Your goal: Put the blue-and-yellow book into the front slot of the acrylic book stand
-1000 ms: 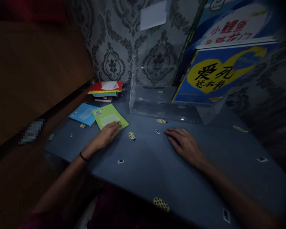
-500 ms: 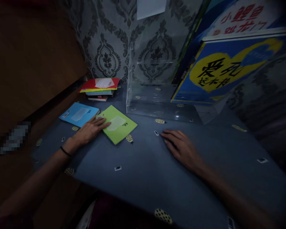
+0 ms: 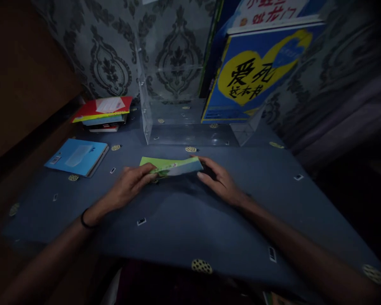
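A thin green book is raised off the table and tilted, so that I see it at a slant, edge toward me. My left hand pinches its left side between thumb and fingers. At the right end of the book, my right hand has its fingertips behind the edge and its thumb at the lower corner. To the left, a blue book lies flat on the table.
Behind it stands a small pile of books topped by a red book. A clear acrylic rack holds a blue-and-yellow book and others at its right. The blue tablecloth has a pineapple print.
The green book was lying flat beside the blue book under my left hand; now it is lifted and farther right. My right hand has come to its right end. The view has shifted.
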Action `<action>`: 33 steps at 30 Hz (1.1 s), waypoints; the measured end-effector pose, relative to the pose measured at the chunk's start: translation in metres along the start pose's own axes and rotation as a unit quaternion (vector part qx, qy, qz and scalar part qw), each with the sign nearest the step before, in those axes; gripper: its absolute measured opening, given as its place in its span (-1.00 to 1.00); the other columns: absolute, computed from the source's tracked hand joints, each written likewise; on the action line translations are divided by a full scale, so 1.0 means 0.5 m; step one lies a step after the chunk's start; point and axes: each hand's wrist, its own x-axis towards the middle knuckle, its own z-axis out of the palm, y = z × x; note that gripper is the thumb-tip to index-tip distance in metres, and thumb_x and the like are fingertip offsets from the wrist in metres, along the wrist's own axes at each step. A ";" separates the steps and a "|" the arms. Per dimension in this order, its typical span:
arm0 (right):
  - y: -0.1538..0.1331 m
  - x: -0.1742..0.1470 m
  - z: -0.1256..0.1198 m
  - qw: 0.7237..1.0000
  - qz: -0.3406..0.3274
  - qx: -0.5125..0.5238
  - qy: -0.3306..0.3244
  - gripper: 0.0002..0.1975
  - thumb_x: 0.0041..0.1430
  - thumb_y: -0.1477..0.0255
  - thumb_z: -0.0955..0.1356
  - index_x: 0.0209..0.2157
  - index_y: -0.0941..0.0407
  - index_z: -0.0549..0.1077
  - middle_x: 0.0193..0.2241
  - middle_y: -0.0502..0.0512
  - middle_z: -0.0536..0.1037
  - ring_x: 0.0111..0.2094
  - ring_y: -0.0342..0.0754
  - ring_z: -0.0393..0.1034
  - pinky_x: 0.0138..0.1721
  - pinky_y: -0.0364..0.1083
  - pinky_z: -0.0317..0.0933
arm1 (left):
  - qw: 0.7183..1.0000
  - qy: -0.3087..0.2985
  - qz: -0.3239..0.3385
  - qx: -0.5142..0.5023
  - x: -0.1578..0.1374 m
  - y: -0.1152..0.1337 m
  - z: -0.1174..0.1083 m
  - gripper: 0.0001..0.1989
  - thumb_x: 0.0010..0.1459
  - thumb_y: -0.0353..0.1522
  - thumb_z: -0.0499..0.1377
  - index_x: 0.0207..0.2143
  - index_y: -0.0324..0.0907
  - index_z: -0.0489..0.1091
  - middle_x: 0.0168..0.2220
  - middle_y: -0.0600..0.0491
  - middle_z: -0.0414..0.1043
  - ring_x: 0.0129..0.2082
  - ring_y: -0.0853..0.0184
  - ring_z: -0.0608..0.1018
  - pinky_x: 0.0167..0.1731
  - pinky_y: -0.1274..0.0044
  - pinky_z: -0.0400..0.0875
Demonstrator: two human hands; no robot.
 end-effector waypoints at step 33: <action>0.013 0.028 0.004 0.962 -0.018 -0.271 -0.011 -0.67 0.41 0.36 0.21 0.04 0.11 0.50 0.01 0.27 0.58 0.07 0.23 0.46 0.08 0.23 0.35 | 0.972 0.032 0.011 0.232 0.136 -0.052 0.113 -0.68 0.38 -0.34 0.03 0.12 -0.23 0.34 0.17 -0.16 0.42 0.16 0.10 0.47 0.12 0.31 0.39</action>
